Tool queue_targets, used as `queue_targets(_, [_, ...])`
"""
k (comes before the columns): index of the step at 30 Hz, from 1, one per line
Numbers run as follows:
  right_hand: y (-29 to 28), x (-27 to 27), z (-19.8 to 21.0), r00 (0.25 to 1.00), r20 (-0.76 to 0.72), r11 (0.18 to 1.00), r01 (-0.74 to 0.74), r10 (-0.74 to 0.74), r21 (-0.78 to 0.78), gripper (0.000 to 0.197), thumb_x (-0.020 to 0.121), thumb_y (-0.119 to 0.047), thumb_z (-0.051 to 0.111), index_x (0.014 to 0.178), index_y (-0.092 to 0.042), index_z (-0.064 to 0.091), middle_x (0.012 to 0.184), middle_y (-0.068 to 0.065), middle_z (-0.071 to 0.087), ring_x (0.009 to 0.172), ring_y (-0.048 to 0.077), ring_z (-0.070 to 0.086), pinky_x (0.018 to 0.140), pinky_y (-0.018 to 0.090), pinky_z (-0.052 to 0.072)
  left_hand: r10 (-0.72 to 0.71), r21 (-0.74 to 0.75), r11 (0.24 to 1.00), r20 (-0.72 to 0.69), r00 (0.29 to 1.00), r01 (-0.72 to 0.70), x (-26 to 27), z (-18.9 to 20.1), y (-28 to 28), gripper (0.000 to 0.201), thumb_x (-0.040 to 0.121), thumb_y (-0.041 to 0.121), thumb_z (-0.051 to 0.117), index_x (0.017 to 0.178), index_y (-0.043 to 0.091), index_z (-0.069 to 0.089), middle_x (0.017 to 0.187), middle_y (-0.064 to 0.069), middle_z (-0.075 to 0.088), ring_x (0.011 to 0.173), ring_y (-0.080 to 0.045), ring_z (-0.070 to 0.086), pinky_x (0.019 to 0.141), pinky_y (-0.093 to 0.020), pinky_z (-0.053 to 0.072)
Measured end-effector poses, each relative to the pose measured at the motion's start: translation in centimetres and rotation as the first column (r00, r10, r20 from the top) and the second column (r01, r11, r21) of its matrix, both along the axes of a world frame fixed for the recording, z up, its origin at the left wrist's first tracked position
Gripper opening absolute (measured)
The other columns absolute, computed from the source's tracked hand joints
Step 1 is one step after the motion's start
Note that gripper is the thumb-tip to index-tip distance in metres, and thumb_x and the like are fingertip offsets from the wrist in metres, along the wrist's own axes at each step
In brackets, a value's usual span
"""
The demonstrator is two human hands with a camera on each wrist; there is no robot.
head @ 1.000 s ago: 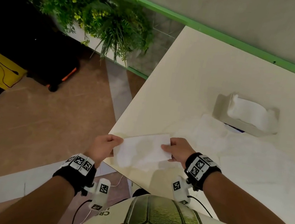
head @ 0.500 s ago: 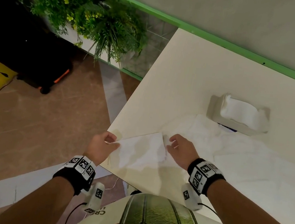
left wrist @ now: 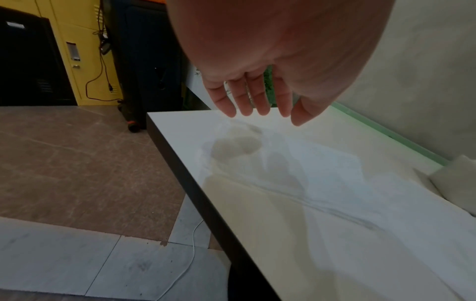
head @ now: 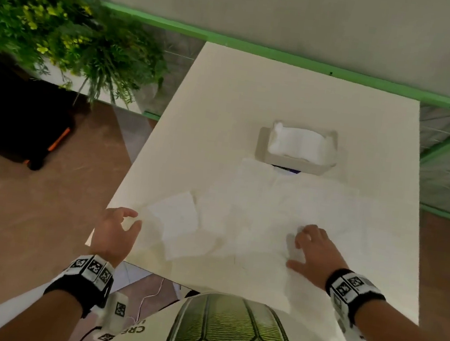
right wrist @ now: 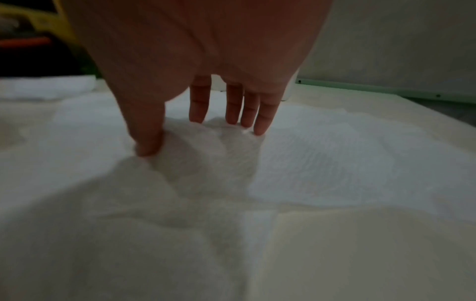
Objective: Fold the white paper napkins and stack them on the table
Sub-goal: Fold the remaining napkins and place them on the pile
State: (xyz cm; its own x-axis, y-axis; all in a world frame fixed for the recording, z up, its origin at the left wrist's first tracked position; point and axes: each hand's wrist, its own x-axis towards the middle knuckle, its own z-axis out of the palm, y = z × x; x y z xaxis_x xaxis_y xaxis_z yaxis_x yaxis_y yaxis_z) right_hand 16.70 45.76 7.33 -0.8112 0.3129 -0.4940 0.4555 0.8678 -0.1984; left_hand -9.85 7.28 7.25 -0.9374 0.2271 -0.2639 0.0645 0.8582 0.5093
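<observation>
Reaching with my right hand (head: 314, 252) onto the loose spread of unfolded napkins (head: 293, 204), I have my fingertips (right wrist: 260, 130) and thumb pressed down into the top sheet, bunching a small ridge of paper between them; the fingers are nearly straight, not yet closed round anything. My left hand (head: 114, 230) hovers just above the near left corner of the surface (head: 228, 85), fingers relaxed and apart, holding nothing.

Just beside that hand lies the folded napkin (head: 176, 221), a flat, roughly square white packet resting on the surface, the start of the stack as I judge it. So one fold looks finished, and the step in hand is picking up the next sheet. That calls for pinching a single layer off the spread without dragging its neighbours, then bringing it toward me where both hands can square its edges.

Everything here is white on white, so edges are hard to read. The paper is thin, soft and faintly embossed, wrinkling easily under my fingertips. Beyond the spread stands the tissue box (head: 297, 151), a pale rectangular holder with more crumpled sheets rising from its open top. The surface itself is smooth and slightly glossy.
</observation>
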Motion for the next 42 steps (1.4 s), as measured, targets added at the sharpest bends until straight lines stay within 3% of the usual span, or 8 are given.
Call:
queue_targets(4, [0.3, 0.0, -0.5, 0.987, -0.138, 0.994, 0.064, -0.077, -0.094, 0.023, 0.092, -0.033, 0.064, 0.110, -0.018, 0.062, 0.136, 0.006, 0.046, 0.125, 0.026, 0.043, 0.103, 0.035, 0.042, -0.076, 0.047, 0.996, -0.034, 0.996, 0.078, 3.8, 0.9, 3.1, 0.014, 0.090, 0.019, 0.073, 0.102, 0.022, 0.067, 0.111, -0.001, 0.063, 0.102, -0.019, 0.057, 0.095, -0.039, 0.048])
queue_targets(13, [2.1, 2.3, -0.2, 0.889, -0.393, 0.932, 0.092, -0.235, -0.350, 0.020, 0.096, -0.028, 0.065, 0.107, -0.015, 0.077, 0.112, 0.001, 0.071, 0.102, 0.017, 0.066, 0.093, 0.032, 0.052, -0.374, 0.117, 0.913, -0.136, 0.917, 0.390, 10.3, 2.3, 11.2, 0.015, 0.088, 0.023, 0.073, 0.093, 0.032, 0.062, 0.098, 0.015, 0.060, 0.097, -0.012, 0.057, 0.088, -0.028, 0.043])
queue_targets(16, [2.8, 2.4, 0.5, 0.896, -0.338, 0.901, 0.135, -0.288, -0.412, 0.017, 0.095, -0.027, 0.067, 0.103, -0.017, 0.077, 0.104, -0.006, 0.071, 0.093, 0.008, 0.065, 0.086, 0.019, 0.048, -0.478, 0.158, 0.846, -0.195, 0.856, 0.509, 11.9, 3.0, 13.8, 0.009, 0.088, 0.037, 0.061, 0.093, 0.030, 0.064, 0.096, 0.016, 0.060, 0.094, -0.009, 0.057, 0.087, -0.025, 0.044])
queue_targets(19, [3.1, 2.3, 0.9, 0.883, -0.278, 0.850, 0.213, -0.379, -0.482, 0.006, 0.090, -0.019, 0.073, 0.085, -0.023, 0.073, 0.086, -0.013, 0.068, 0.079, 0.000, 0.061, 0.070, 0.007, 0.042, -0.544, 0.168, 0.793, -0.239, 0.804, 0.586, 13.3, 3.8, 16.0, 0.010, 0.089, 0.032, 0.061, 0.094, 0.025, 0.066, 0.096, 0.015, 0.060, 0.095, -0.009, 0.057, 0.087, -0.023, 0.044])
queue_targets(24, [3.4, 2.4, 1.2, 0.818, -0.225, 0.730, 0.303, -0.529, -0.613, 0.024, 0.082, -0.013, 0.080, 0.067, -0.024, 0.064, 0.073, -0.010, 0.067, 0.068, 0.001, 0.060, 0.064, 0.011, 0.044, -0.599, 0.190, 0.738, -0.258, 0.759, 0.647, 15.0, 4.9, 18.3, 0.008, 0.088, 0.027, 0.064, 0.096, 0.025, 0.066, 0.099, 0.016, 0.060, 0.098, -0.007, 0.054, 0.090, -0.017, 0.039])
queue_targets(32, [4.0, 2.6, 2.2, 0.816, -0.135, 0.614, 0.302, -0.562, -0.729, 0.022, 0.078, -0.013, 0.085, 0.069, -0.011, 0.065, 0.055, -0.023, 0.060, 0.053, -0.004, 0.049, 0.055, 0.009, 0.039, -0.698, 0.071, 0.661, -0.306, 0.647, 0.747, 16.2, 5.2, 20.6, 0.019, 0.088, 0.028, 0.063, 0.105, 0.020, 0.067, 0.112, 0.008, 0.058, 0.105, -0.016, 0.054, 0.087, -0.035, 0.049])
queue_targets(36, [4.1, 2.8, 2.9, 0.825, -0.124, 0.592, 0.282, -0.551, -0.755, 0.020, 0.080, -0.015, 0.084, 0.072, -0.009, 0.067, 0.061, -0.019, 0.062, 0.058, -0.001, 0.050, 0.060, 0.013, 0.042, -0.749, -0.009, 0.637, -0.243, 0.616, 0.771, 16.8, 4.6, 21.8, 0.026, 0.089, 0.039, 0.056, 0.105, 0.024, 0.068, 0.115, 0.008, 0.059, 0.109, -0.018, 0.054, 0.086, -0.039, 0.049])
queue_targets(42, [4.0, 2.2, 5.7, 0.761, 0.039, 0.259, 0.269, -0.648, -0.928, 0.013, 0.091, -0.011, 0.071, 0.084, -0.010, 0.061, 0.070, -0.001, 0.060, 0.064, 0.012, 0.056, 0.063, 0.025, 0.049, -0.805, 0.010, 0.572, -0.186, 0.564, 0.820, 17.1, 5.6, 23.9, 0.046, 0.096, 0.044, 0.038, 0.107, 0.016, 0.073, 0.109, 0.004, 0.070, 0.100, -0.020, 0.062, 0.087, -0.041, 0.053])
